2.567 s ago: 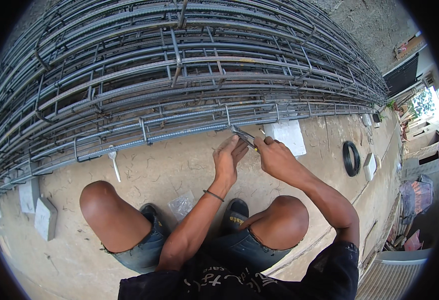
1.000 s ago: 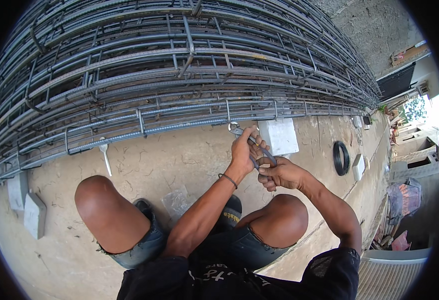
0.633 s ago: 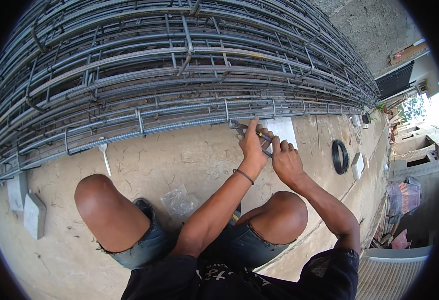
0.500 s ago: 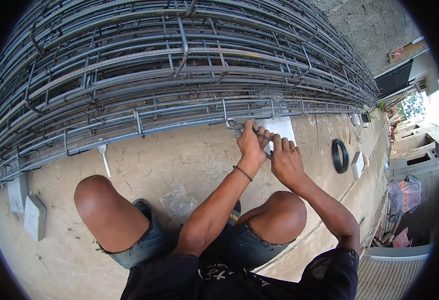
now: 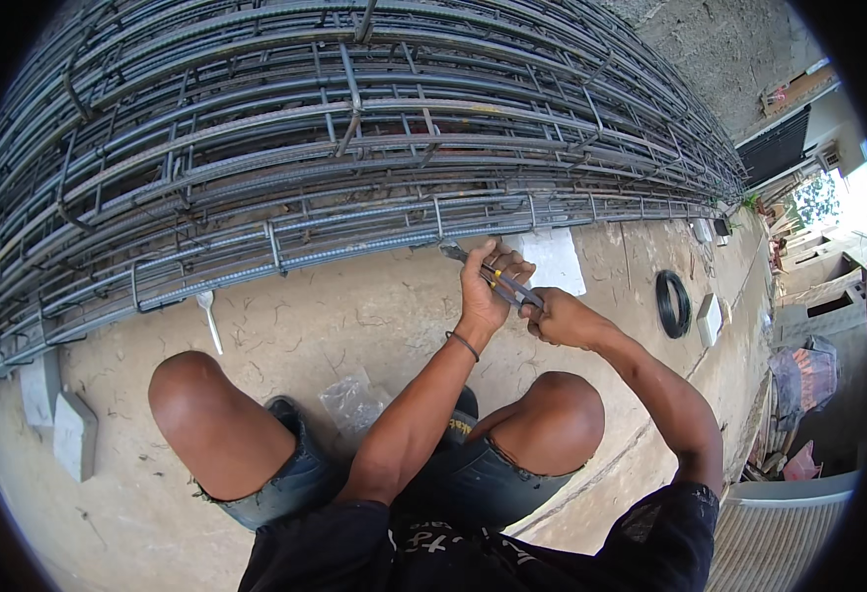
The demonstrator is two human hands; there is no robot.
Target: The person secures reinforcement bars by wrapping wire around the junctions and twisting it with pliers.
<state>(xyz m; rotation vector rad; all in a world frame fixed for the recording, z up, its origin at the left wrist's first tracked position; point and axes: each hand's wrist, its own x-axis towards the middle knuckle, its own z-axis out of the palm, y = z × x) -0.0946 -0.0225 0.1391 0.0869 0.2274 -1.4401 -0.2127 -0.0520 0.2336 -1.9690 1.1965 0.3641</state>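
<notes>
A pair of long-handled pincers [image 5: 500, 281], dark with yellow marks, lies slantwise across both hands. My left hand [image 5: 484, 296] is closed around it near the head, some of its fingers loosely curled. Toward the handle ends my right hand [image 5: 564, 318] grips it, with the two handles a little apart. The jaws [image 5: 451, 252] sit right by the lowest bar of the rebar cage [image 5: 354, 242]; whether they touch a wire there is too small to tell. Stirrups [image 5: 439, 217] cross the long ribbed bars.
Stacked rebar cages fill the far side. A white slab [image 5: 557, 264] lies behind my hands, and a black wire coil [image 5: 673, 304] and pale block [image 5: 710, 321] to the right. Left are a white plastic spoon [image 5: 210, 321] and blocks [image 5: 75, 436]. A clear bag [image 5: 352, 400] lies between my knees.
The pincers have turned and their handles now show spread. My right hand has shifted down and rolled over on the handles; the left hand's fingers have loosened and moved slightly left.
</notes>
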